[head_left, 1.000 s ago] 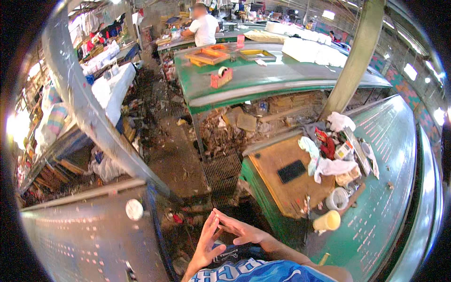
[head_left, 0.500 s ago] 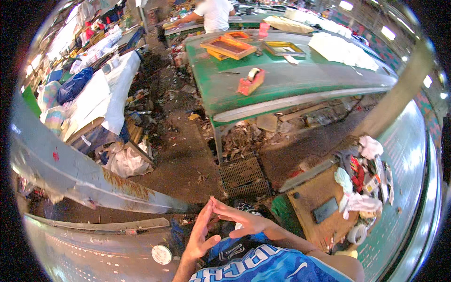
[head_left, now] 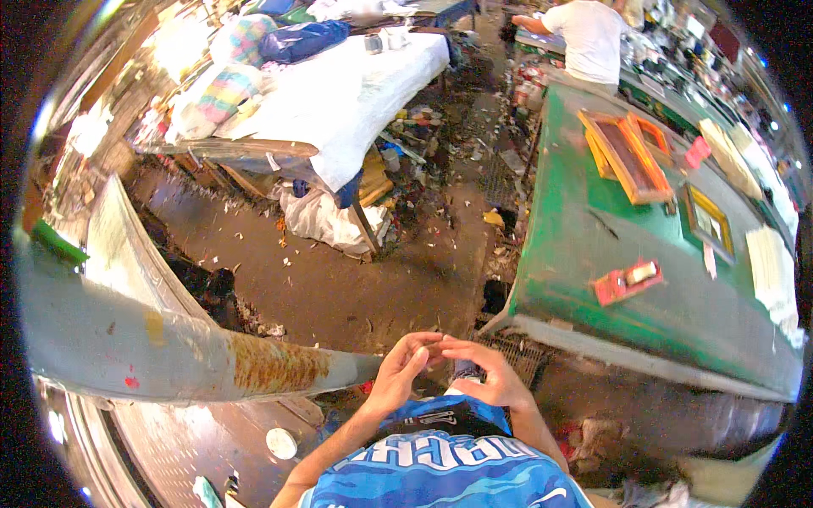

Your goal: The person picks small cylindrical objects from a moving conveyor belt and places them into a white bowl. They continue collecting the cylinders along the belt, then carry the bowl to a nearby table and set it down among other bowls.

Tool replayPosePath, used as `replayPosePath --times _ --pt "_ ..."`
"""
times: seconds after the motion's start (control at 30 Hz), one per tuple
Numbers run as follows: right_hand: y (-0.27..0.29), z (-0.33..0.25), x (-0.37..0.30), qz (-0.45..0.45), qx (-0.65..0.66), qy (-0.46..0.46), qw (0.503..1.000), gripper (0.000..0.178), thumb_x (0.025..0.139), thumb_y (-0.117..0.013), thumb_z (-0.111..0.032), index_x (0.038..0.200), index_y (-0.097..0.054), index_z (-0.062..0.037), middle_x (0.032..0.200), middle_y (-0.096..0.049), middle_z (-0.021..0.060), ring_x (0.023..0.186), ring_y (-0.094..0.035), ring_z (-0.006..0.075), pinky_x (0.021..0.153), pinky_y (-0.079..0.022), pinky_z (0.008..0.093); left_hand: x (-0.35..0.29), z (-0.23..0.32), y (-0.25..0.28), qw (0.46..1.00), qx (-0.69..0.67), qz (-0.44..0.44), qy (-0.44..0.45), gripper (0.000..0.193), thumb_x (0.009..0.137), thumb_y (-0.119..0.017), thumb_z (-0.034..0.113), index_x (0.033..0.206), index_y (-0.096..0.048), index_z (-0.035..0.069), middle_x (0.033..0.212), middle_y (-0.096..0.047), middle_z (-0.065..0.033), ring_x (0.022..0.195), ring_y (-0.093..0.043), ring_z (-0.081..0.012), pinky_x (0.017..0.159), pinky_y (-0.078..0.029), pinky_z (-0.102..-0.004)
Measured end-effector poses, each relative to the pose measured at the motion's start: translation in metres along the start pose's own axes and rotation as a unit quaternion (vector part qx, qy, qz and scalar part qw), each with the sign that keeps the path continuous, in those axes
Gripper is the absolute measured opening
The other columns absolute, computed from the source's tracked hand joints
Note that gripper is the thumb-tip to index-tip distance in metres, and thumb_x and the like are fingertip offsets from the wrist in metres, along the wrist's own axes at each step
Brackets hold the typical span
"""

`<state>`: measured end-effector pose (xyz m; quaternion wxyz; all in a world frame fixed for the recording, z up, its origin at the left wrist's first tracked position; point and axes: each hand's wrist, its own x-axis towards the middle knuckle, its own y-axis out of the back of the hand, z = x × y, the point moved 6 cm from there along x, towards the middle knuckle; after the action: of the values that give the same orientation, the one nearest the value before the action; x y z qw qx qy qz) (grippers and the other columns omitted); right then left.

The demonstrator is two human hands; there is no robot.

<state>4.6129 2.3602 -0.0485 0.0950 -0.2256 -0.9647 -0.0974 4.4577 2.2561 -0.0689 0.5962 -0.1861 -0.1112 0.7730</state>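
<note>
My left hand (head_left: 396,374) and my right hand (head_left: 487,378) are raised together in front of my chest, above my blue patterned shirt (head_left: 449,461). Their fingertips meet around (head_left: 436,343). My left fingers are curled toward the right hand. A small dark shape (head_left: 464,370) shows under my right palm, but I cannot tell what it is or whether either hand holds anything. Below the hands lies a dirty, littered floor (head_left: 356,279).
A green table (head_left: 584,254) at the right carries orange wooden frames (head_left: 627,152), a gold-edged frame (head_left: 707,222) and a red tool (head_left: 627,281). A white-covered table (head_left: 339,102) stands behind. A rusty grey beam (head_left: 195,356) crosses the left. A person in white (head_left: 589,34) works far back.
The view has swung left and downward, so the green table now sits at the right and the white-covered table has come into view. My hands have stayed together before my chest.
</note>
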Motion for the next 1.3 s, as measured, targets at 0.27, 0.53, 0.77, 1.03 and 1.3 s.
replayPosePath --times 0.27,0.53,0.77,1.03,1.3 --pt "0.187 0.052 0.054 0.244 0.119 -0.023 0.962 0.022 0.095 -0.076 -0.005 0.117 -0.073 -0.0037 0.123 -0.074 0.0127 0.105 -0.072 0.0217 0.096 -0.057 0.0346 0.133 0.077 -0.078 0.940 0.293 -0.072 -0.160 0.014 0.109 -0.062 0.015 0.104 -0.061 0.002 0.130 -0.070 -0.0202 0.117 -0.068 -0.0263 0.099 -0.055 -0.0394" --pt "0.231 0.136 0.105 0.382 0.341 -0.114 0.851 0.012 0.104 -0.068 -0.009 0.115 -0.065 -0.0049 0.080 -0.058 0.0024 0.062 -0.054 0.0100 0.084 -0.061 0.0349 0.236 0.078 0.021 0.946 -0.306 0.085 -0.071 0.041 0.109 -0.060 0.045 0.117 -0.069 0.006 0.135 -0.072 -0.0177 0.131 -0.066 -0.0361 0.116 -0.050 -0.0501" --pt "0.207 0.124 0.269 0.076 0.520 0.029 0.850 0.063 0.106 -0.053 -0.034 0.160 -0.042 -0.0039 0.158 -0.049 0.0326 0.147 -0.049 0.0497 0.127 -0.032 0.0603 0.343 0.139 0.104 0.843 -0.531 0.011 -0.080 0.093 0.106 -0.047 0.066 0.159 -0.036 -0.010 0.169 -0.034 -0.0302 0.159 -0.029 -0.0453 0.130 -0.028 -0.0581" --pt "0.191 0.092 0.481 0.063 0.408 0.168 0.895 0.076 0.105 -0.055 -0.042 0.166 -0.032 -0.0039 0.166 -0.038 0.0331 0.153 -0.040 0.0504 0.129 -0.025 0.0619 0.453 0.215 0.228 0.806 -0.579 -0.042 -0.112 0.094 0.103 -0.049 0.071 0.159 -0.041 -0.004 0.168 -0.038 -0.0264 0.158 -0.034 -0.0427 0.129 -0.030 -0.0575" --pt "0.131 0.083 0.619 0.131 -0.224 0.416 0.871 0.084 0.104 -0.060 -0.052 0.168 -0.024 -0.0124 0.173 -0.026 0.0279 0.158 -0.028 0.0523 0.125 -0.025 0.0669 0.518 0.210 0.301 0.971 -0.226 0.079 0.028 0.078 0.109 -0.037 0.070 0.150 -0.053 0.005 0.148 -0.059 -0.0155 0.137 -0.055 -0.0294 0.116 -0.044 -0.0476"
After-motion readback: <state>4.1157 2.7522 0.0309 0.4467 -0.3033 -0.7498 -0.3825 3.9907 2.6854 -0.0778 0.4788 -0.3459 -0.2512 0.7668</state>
